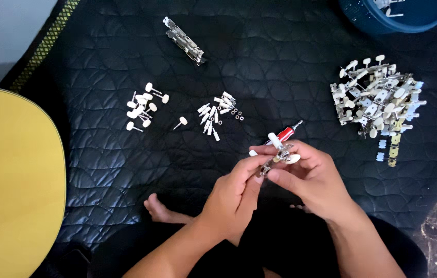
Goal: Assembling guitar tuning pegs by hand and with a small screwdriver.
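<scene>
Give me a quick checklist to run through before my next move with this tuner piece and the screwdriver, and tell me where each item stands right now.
1. Tuner piece held by both hands, left hand and right hand: ok.
2. Red-handled screwdriver within reach, lying against the right hand: ok.
3. Screwdriver tip seated in a screw: cannot tell, the fingers hide it.
4. Loose white pegs grouped on the black mat, away from its edge: ok.
5. Small sleeves and washers kept in their own cluster: ok.
6. Pile of assembled tuners clear of the hands: ok.
</scene>
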